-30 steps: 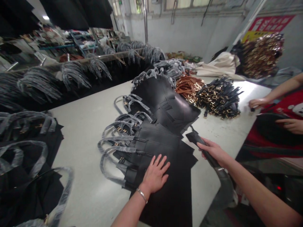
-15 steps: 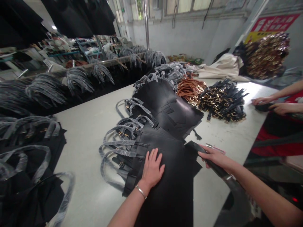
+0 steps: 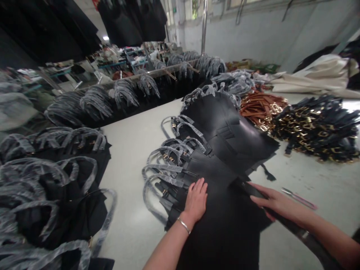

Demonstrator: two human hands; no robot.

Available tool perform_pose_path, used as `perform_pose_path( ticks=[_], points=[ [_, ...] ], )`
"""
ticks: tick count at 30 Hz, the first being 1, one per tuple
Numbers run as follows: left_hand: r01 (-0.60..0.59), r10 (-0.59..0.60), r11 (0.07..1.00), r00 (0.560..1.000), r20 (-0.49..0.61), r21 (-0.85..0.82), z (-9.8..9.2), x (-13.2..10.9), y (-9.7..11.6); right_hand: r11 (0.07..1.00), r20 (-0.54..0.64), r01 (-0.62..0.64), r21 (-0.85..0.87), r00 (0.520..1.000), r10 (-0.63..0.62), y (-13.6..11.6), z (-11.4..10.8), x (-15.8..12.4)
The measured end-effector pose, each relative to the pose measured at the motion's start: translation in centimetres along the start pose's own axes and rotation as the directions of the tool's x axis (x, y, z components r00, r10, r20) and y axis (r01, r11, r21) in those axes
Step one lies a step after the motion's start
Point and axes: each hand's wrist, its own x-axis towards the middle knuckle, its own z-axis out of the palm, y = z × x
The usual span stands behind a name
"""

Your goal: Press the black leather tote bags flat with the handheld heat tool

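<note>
My left hand (image 3: 197,200) lies flat, fingers stretched, on the top black bag panel (image 3: 216,240) of a stack. In my right hand (image 3: 281,204) is a black hose with a flat nozzle (image 3: 261,197). Its tip meets the panel's right part; whether it presses on it I cannot tell. My right fingers wrap round the tube, partly hidden by it. Plastic-wrapped handles (image 3: 161,178) with small gold buckles stick out left of the stack. Behind it lies another pile of black panels (image 3: 225,131).
A pink-handled pen-like tool (image 3: 299,198) lies on the pale table (image 3: 123,157). Brown straps (image 3: 261,107) and black buckled straps (image 3: 317,127) are heaped at the back right. Wrapped-handle bags (image 3: 70,176) lie at left. More bags hang on a rail (image 3: 135,77) behind.
The view has swung right to left, shifting everything rightward; the co-worker's hands have left the picture. My right hand has brought the nozzle in over the panel. My left hand stays flat on it.
</note>
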Motion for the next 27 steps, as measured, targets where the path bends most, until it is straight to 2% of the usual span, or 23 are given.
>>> perform_pose_path(
  ticks=[2,4,6,9,13,18,24,27],
  points=[
    [0.101,-0.099,0.993,0.994,-0.049,0.055,-0.7,1.0,-1.9,0.998,0.054,0.014,-0.058,0.998,-0.011,1.0,0.7,-1.2],
    [0.139,-0.131,0.982,0.989,-0.07,0.126,-1.9,2.2,-3.8,0.997,0.066,0.034,-0.072,0.997,-0.029,1.9,1.7,-2.2],
    [0.084,-0.08,0.98,0.996,-0.033,0.181,-3.3,3.4,-5.1,0.996,0.052,0.045,-0.073,0.998,-0.041,2.5,2.7,-2.8],
    [-0.007,-0.006,0.977,0.998,0.063,0.212,-4.8,4.6,-5.9,0.993,0.021,0.05,-0.105,0.999,-0.048,2.4,4.0,-3.8],
    [-0.065,0.04,0.976,0.992,0.12,0.21,-5.1,4.7,-5.7,0.99,-0.037,0.026,-0.136,0.999,-0.032,1.3,4.5,-5.6],
    [-0.086,0.059,0.977,0.988,0.141,0.193,-4.8,3.5,-5.0,0.999,-0.135,0.004,-0.043,0.991,-0.01,1.6,4.0,-8.2],
    [-0.116,0.092,0.979,0.985,0.145,0.167,-5.0,1.2,-3.1,0.997,-0.231,0.042,0.067,0.973,-0.025,6.3,3.5,-8.9],
    [-0.027,0.006,0.988,0.99,0.138,0.153,-4.6,0.7,-2.3,0.993,-0.282,0.078,0.084,0.958,-0.051,8.8,3.8,-8.8]
  ],
)
